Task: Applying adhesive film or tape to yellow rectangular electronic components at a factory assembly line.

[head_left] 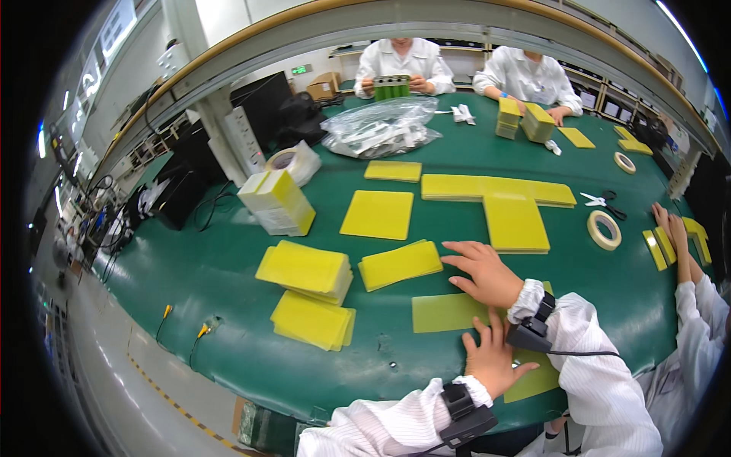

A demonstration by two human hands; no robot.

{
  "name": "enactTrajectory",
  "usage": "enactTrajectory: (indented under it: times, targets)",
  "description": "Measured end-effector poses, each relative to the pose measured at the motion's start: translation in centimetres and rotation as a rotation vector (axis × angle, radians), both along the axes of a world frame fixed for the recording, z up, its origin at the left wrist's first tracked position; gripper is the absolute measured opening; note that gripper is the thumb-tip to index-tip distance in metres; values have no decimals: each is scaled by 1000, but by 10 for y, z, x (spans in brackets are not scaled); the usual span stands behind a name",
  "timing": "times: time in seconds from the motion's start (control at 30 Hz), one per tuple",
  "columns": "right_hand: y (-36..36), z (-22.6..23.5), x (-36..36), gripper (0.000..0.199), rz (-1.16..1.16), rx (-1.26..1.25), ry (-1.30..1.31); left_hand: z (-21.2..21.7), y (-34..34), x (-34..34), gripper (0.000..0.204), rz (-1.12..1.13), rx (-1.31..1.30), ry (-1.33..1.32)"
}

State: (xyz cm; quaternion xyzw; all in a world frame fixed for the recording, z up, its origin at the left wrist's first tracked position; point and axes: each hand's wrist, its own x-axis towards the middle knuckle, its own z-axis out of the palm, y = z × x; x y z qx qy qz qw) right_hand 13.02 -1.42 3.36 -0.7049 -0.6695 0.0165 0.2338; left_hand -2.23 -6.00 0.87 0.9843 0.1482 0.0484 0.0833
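Observation:
My left hand [491, 359] is open, its fingers spread, at the near edge of a thin, see-through yellow sheet [443, 313] lying flat on the green table. A fingertip or two overlap that sheet. Another see-through yellow sheet [531, 378] lies beside and partly under this hand. My right hand [487, 276] is open above the table, palm down. Its fingertips point at the right end of a low, slightly fanned stack of yellow sheets [400, 264]; whether they touch it I cannot tell. Nothing shows in either hand.
Left stand fanned yellow stacks [303, 268] and a wrapped block [278, 204]. Beyond my hands lie a larger yellow stack [516, 224], a tape roll [604, 230] and scissors [605, 202]. A co-worker's hands [670, 228] are at the right; two people sit across the green table [411, 354].

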Motion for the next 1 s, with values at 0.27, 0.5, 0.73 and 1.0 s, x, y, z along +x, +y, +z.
enactTrajectory:
  times: [0.27,0.5,0.73,1.0]
  targets:
    - [70,-12,-36,57,35,-252,-144,-14,-2,4,50,-82,-271,-109]
    - [76,-16,-43,40,147,-60,-359,-22,-6,7,50,-113,-320,13]
    - [66,1,-50,36,133,128,-418,-2,3,7,52,-145,-342,153]
    - [44,5,-46,30,109,189,-207,2,6,7,51,-168,-530,33]
